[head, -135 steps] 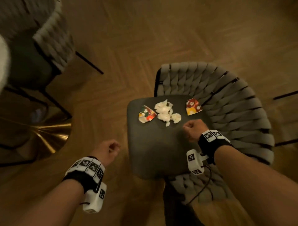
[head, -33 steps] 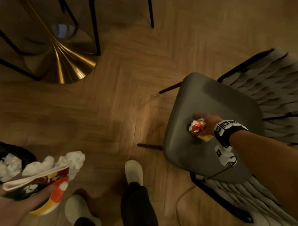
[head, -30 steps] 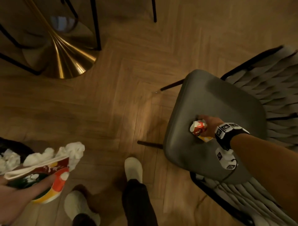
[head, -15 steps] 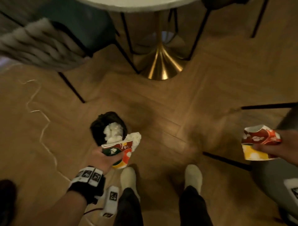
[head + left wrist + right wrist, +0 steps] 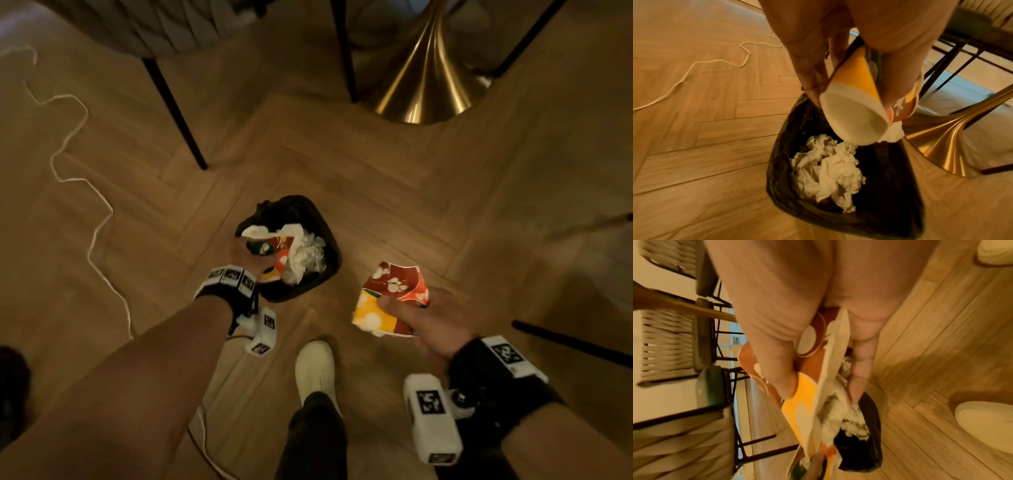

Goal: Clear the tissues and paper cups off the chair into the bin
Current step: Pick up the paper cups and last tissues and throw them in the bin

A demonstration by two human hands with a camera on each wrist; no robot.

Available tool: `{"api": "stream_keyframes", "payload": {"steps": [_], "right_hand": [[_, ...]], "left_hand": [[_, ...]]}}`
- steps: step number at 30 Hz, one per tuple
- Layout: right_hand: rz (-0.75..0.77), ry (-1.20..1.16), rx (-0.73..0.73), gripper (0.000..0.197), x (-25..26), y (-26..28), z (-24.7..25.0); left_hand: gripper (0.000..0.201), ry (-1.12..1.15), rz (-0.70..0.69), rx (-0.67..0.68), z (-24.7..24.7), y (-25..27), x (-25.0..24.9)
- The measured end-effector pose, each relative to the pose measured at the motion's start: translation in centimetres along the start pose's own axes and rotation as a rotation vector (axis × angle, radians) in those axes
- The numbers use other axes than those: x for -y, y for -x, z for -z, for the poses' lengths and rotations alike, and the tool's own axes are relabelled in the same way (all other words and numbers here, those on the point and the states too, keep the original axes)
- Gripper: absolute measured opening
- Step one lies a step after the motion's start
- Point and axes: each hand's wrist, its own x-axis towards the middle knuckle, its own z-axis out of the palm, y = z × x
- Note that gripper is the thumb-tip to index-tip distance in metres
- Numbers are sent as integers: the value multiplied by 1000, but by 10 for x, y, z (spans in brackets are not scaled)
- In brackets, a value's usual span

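Observation:
A small bin with a black liner (image 5: 301,291) (image 5: 890,186) stands on the wood floor, with crumpled white tissues (image 5: 828,170) inside. My left hand (image 5: 245,255) (image 5: 849,53) grips a squashed green, red and yellow paper cup (image 5: 270,250) (image 5: 855,116) with tissue (image 5: 301,257) stuffed in it, right over the bin's mouth. My right hand (image 5: 421,315) (image 5: 818,340) grips a flattened red and yellow paper cup (image 5: 390,298) (image 5: 797,394) to the right of the bin, above the floor. The bin (image 5: 859,449) shows beyond that cup in the right wrist view.
A gold table base (image 5: 424,85) and black chair legs (image 5: 178,113) stand beyond the bin. A white cord (image 5: 85,178) snakes over the floor at left. My foot in a pale slipper (image 5: 315,366) is just behind the bin. Another black leg (image 5: 575,342) lies at right.
The left hand has carried its cup and tissue forward over the bin's mouth. The right hand with its cup has left the chair and come toward the bin.

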Motion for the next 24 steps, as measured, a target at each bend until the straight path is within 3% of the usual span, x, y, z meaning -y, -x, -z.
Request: {"api": "stream_keyframes", "payload": {"steps": [2, 8, 11, 14, 16, 20, 24], "right_hand": [[5, 23, 12, 15, -3, -14, -16], [105, 135, -8, 28, 13, -82, -79], [127, 246, 11, 48, 26, -129, -122], [36, 248, 66, 86, 32, -161, -147], [-9, 205, 88, 92, 35, -165, -150], [16, 345, 43, 86, 36, -128, -124], [32, 641, 21, 39, 50, -30, -69]], "left_hand": [[85, -136, -44, 71, -11, -28, 9], [58, -25, -112, 183, -19, -27, 53], [35, 34, -109, 85, -12, -8, 96], [27, 40, -67, 80, -3, 11, 127], [22, 25, -51, 63, 4, 16, 140], [18, 29, -43, 87, 20, 34, 139], [21, 5, -165, 187, 48, 81, 100]]}}
